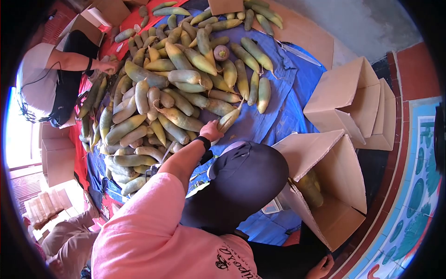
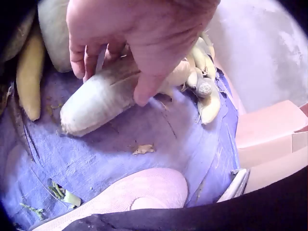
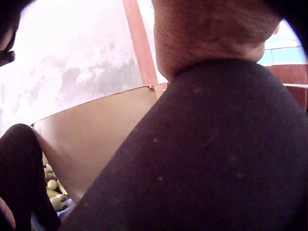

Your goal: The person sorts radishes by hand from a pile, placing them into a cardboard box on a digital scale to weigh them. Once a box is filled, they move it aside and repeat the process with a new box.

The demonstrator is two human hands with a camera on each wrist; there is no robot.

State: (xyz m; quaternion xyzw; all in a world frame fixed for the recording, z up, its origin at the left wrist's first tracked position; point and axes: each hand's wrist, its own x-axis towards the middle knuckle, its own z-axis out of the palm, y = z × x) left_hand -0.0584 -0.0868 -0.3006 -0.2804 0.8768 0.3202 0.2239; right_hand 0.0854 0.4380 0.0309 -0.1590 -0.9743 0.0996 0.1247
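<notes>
In the head view my left hand (image 1: 212, 131) grips a pale green radish (image 1: 229, 119) at the near right edge of a big heap of radishes (image 1: 179, 76). The left wrist view has that hand (image 2: 144, 36) over the radish (image 2: 96, 103), thumb on one side and fingers on the other, with the radish low over a blue tarp (image 2: 115, 159). My right hand (image 1: 322, 267) is far from the heap, low at the right beside my dark-clothed leg. In the right wrist view only part of this hand (image 3: 211, 36) shows, against the dark cloth; its fingers are hidden.
An open carton (image 1: 341, 200) with radishes inside stands right of my knee, another carton (image 1: 337, 95) beyond it. At the left, another person's hand (image 1: 109, 66) touches the heap. A tiled ledge (image 1: 418, 195) borders the right side.
</notes>
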